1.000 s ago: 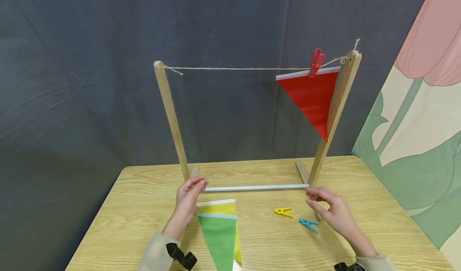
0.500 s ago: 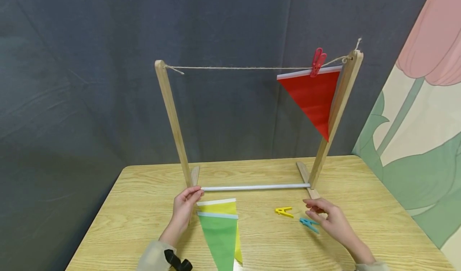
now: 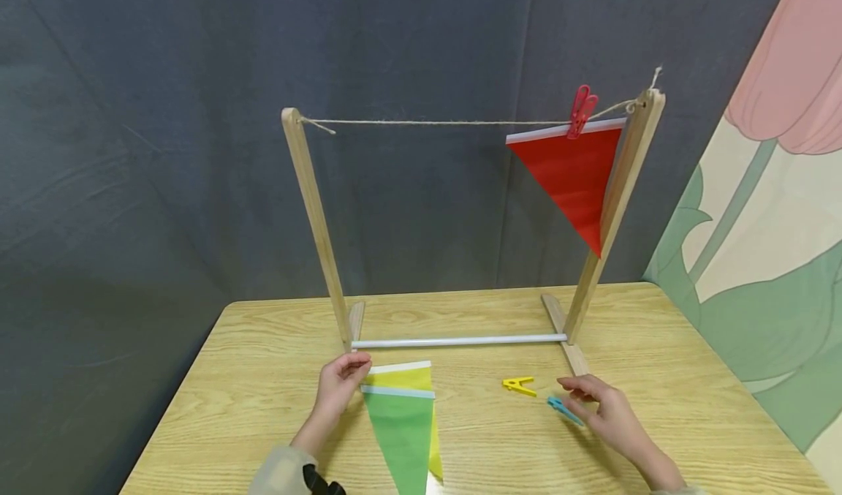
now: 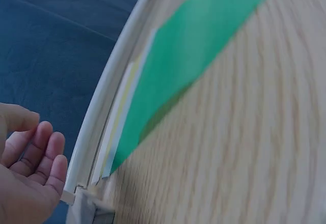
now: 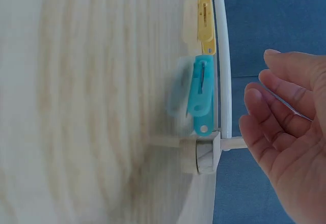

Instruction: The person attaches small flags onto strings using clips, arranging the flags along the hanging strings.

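- Left hand point(image 3: 342, 389): loosely curled fingers, holding nothing, narrow gap at thumb; just beside yellow flag's near-left top corner, contact unclear in head view, apart in left wrist view.
- Yellow flag point(image 3: 397, 378): at 3 o'clock from left hand, white top band, mostly covered.
- Green flag point(image 3: 401, 436): at 4 o'clock, triangle over yellow, pale top band, tip pointing to 6, cut off by view edge.
- Right hand point(image 3: 601, 411): nothing held, fingers bent, moderate gap to thumb.
- Blue clip point(image 3: 559, 407): on table point(image 3: 487, 451), 9 o'clock from right hand, partly hidden by it.
- Yellow clip point(image 3: 517, 385): 10 o'clock from blue clip, lying on its side.
- Red flag point(image 3: 572, 169): up at 12 from right hand, pegged to string point(image 3: 421, 123) by red clip point(image 3: 582, 113), tilted.
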Available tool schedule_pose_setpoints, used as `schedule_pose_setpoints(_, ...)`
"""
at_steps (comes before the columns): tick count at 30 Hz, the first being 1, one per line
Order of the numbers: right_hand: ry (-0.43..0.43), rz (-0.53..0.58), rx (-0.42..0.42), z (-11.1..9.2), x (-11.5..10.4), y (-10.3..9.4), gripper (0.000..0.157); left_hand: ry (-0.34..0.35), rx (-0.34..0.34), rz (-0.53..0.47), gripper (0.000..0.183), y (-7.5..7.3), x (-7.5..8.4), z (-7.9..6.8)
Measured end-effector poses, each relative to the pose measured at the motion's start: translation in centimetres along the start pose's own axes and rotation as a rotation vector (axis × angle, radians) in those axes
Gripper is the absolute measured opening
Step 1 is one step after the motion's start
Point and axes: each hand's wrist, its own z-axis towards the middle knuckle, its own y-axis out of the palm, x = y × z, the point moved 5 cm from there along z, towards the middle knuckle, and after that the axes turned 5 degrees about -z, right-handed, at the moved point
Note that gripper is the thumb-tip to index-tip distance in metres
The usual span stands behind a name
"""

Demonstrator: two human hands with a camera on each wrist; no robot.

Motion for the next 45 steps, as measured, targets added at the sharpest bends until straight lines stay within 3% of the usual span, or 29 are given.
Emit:
schedule_pose_setpoints(8, 0.023, -0.063, -0.033, -0.6, 0.2, 0.0, 0.034, 0.32, -0.09, 0.32, 0.014, 0.6, 0.3, -0.6)
schedule_pose_setpoints(12, 0.017, -0.078, -0.035, -0.7, 0.3, 0.0, 0.035, 0.409, -0.12, 0.415, 0.017, 1.0, 0.3, -0.8)
schedule_pose_setpoints(21, 0.036, -0.099, -0.062, -1.1, 0.7, 0.2, 0.033, 0.391, -0.219, 0.671, 0.017, 1.5, -0.6, -0.7)
schedule_pose_setpoints(27, 0.068, -0.106, -0.1, -1.2, 1.2, 0.4, 0.032, 0.416, -0.25, 0.772, 0.016, 1.7, -0.9, -0.5)
schedule_pose_setpoints(34, 0.074, -0.147, -0.115, -1.2, 1.3, 0.4, 0.034, 0.444, -0.296, 0.832, 0.016, 2.1, -0.5, -0.5)
schedule_pose_setpoints(40, 0.147, -0.167, -0.198, -1.3, 1.6, 0.5, 0.032, 0.401, -0.351, 0.855, 0.014, 2.2, -0.4, -0.3)
schedule_pose_setpoints(45, 0.17, -0.181, -0.22, -1.3, 1.7, 0.6, 0.031, 0.378, -0.396, 0.869, 0.013, 2.2, -0.3, -0.1)
